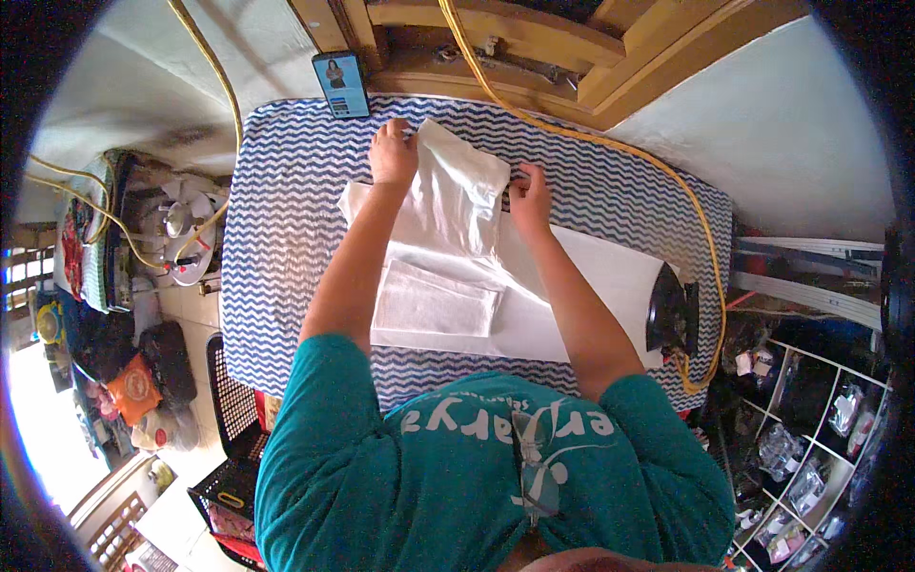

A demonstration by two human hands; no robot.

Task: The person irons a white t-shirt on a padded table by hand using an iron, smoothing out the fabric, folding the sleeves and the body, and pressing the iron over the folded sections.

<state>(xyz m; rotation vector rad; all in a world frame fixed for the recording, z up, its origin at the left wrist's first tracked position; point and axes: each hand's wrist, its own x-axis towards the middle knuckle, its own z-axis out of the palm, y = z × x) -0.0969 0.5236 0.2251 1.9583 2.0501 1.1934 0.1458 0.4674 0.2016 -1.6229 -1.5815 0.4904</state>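
A white cloth garment (450,222) lies spread and partly folded in front of me, with creases and a sheen across its middle. My left hand (393,154) is at its far left edge, the fingers bent around the fabric there. At the right edge of the raised section is my right hand (530,200), its fingers curled; whether they grip the cloth is unclear. A smaller folded white cloth (436,300) rests nearer my body. To the right, a black clothes iron (665,311) stands at the end of the white fabric.
Blue and white zigzag fabric covers the table (286,214). A phone (342,86) with a lit screen leans at the back. The yellow cord (672,175) loops down the right side to the iron. A black plastic crate (232,393) stands left; a compartmented rack (808,436) stands right.
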